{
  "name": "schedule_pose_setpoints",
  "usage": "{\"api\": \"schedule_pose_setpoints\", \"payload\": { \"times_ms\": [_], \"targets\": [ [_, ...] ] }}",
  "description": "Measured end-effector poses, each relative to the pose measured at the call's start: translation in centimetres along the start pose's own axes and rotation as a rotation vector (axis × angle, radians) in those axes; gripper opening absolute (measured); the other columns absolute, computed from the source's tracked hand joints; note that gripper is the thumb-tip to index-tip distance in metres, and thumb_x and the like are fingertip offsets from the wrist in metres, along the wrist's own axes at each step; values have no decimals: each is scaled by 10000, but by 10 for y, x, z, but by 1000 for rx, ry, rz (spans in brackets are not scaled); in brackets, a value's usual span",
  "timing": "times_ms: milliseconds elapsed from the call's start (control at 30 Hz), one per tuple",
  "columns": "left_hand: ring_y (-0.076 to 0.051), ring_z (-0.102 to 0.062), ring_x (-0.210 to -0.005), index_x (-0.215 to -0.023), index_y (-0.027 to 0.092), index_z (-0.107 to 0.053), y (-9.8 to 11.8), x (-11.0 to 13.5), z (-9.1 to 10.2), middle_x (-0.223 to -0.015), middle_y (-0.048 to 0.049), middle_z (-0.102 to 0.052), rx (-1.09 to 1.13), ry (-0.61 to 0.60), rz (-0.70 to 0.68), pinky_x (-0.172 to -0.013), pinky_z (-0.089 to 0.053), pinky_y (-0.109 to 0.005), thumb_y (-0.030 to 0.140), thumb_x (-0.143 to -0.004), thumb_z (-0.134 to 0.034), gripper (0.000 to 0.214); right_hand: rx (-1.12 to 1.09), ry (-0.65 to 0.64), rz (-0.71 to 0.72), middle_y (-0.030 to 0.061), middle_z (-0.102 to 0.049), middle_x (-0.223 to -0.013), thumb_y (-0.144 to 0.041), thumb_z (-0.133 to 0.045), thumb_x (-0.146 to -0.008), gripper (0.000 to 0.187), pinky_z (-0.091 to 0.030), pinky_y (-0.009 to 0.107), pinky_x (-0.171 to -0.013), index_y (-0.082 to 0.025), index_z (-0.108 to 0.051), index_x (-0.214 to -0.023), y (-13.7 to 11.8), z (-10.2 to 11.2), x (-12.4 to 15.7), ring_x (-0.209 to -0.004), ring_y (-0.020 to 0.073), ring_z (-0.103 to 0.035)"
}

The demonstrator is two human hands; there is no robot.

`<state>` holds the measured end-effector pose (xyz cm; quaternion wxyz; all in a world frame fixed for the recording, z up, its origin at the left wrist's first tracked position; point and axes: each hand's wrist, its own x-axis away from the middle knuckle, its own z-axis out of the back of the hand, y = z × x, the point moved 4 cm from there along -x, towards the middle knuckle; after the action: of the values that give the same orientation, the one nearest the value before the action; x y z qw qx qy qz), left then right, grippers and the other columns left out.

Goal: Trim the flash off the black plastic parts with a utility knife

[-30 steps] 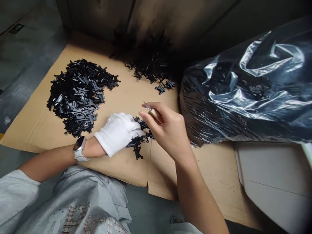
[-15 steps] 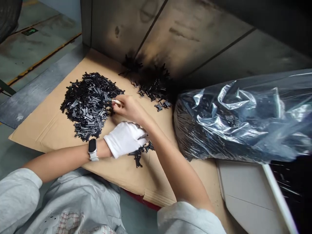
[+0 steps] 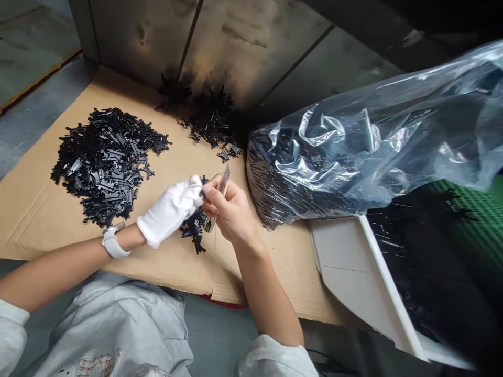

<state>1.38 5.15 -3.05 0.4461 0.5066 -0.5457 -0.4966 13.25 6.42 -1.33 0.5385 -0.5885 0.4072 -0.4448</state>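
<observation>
My left hand (image 3: 171, 212) wears a white cotton glove and is shut on a small tangle of black plastic parts (image 3: 194, 228), which hangs below my fingers. My right hand (image 3: 231, 212) is bare and close against the glove. Its fingers pinch a slim craft knife (image 3: 223, 180), with the metal blade tilted upward beside the black parts. The fingers hide part of the knife's handle. A large loose pile of similar black parts (image 3: 104, 167) lies to the left of my hands.
Everything lies on a flattened cardboard sheet (image 3: 283, 262). A second heap of black parts (image 3: 208, 123) sits against a scuffed metal wall (image 3: 251, 47). A bulging clear plastic bag of black parts (image 3: 346, 146) stands to the right, above a white-rimmed bin (image 3: 389, 267).
My right hand has come back from the large pile to the gloved hand, with the knife blade now showing upright. The view has swung to the right, so everything sits further left.
</observation>
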Motion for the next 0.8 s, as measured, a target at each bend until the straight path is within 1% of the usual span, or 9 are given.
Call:
{"api": "schedule_pose_setpoints", "payload": {
  "times_ms": [67, 167, 233, 300, 400, 533, 600, 700, 800],
  "targets": [
    [-70, -324, -438, -661, 215, -397, 5, 3, -5, -528, 60, -380, 87, -56, 96, -425, -318, -212, 378, -948, -435, 332, 95, 8, 105, -80, -418, -563, -557, -669, -821, 386, -294, 219, -468, -202, -533, -757, 0, 3, 5, -481, 64, -349],
    [-51, -290, -442, -641, 210, -365, 16, 8, -5, -509, 77, -336, 211, -68, 184, -431, -279, -188, 408, -944, -442, 369, 478, 19, 430, -20, -546, -730, -544, -441, -973, 378, -389, 265, -590, -205, -598, -1030, -10, 6, 14, -622, 109, -494],
    [-50, -278, -444, -633, 214, -352, 23, 10, -4, -507, 81, -319, 226, -74, 181, -434, -271, -191, 386, -936, -442, 360, 708, 26, 607, 2, -603, -792, -472, -359, -1023, 374, -409, 278, -623, -211, -566, -1193, -16, 5, 21, -676, 126, -543],
    [-53, -266, -444, -629, 218, -350, 27, 12, -3, -511, 83, -312, 181, -102, 144, -438, -271, -201, 321, -920, -431, 318, 815, 37, 708, 2, -629, -783, -417, -353, -1038, 364, -410, 270, -599, -209, -531, -1279, -19, 2, 27, -658, 126, -556],
    [-63, -284, -447, -638, 219, -383, 31, 16, -1, -521, 78, -329, 40, -147, 5, -446, -276, -222, 211, -860, -427, 226, 858, 44, 787, -10, -641, -729, -369, -376, -1040, 359, -426, 262, -574, -208, -513, -1331, -22, -2, 31, -609, 125, -564],
    [-80, -325, -483, -663, 222, -422, 35, 19, 0, -547, 69, -383, -157, -186, -177, -491, -302, -250, 134, -808, -437, 170, 828, 17, 827, 22, -718, -874, -305, -409, -1033, 348, -481, 261, -607, -232, -487, -1364, -24, -5, 34, -684, 134, -641],
    [-84, -337, -494, -671, 225, -430, 37, 21, -1, -566, 65, -406, -185, -204, -233, -505, -316, -258, 126, -801, -468, 168, 804, 11, 832, 22, -719, -878, -299, -428, -1025, 355, -491, 267, -608, -243, -469, -1374, -23, -6, 36, -688, 141, -650],
    [-105, -371, -504, -655, 234, -428, 37, 22, -1, -557, 51, -425, -119, -227, -247, -529, -364, -273, 152, -835, -466, 202, 771, 18, 834, 18, -704, -840, -308, -442, -1019, 346, -492, 277, -601, -253, -465, -1360, -23, -7, 38, -659, 147, -634],
    [-118, -401, -517, -647, 232, -441, 32, 23, -1, -570, 34, -458, -18, -257, -178, -562, -408, -284, 201, -897, -429, 252, 744, 23, 827, 20, -701, -850, -320, -433, -1021, 328, -502, 281, -612, -263, -471, -1342, -23, -9, 39, -657, 147, -628]
  ]
}}
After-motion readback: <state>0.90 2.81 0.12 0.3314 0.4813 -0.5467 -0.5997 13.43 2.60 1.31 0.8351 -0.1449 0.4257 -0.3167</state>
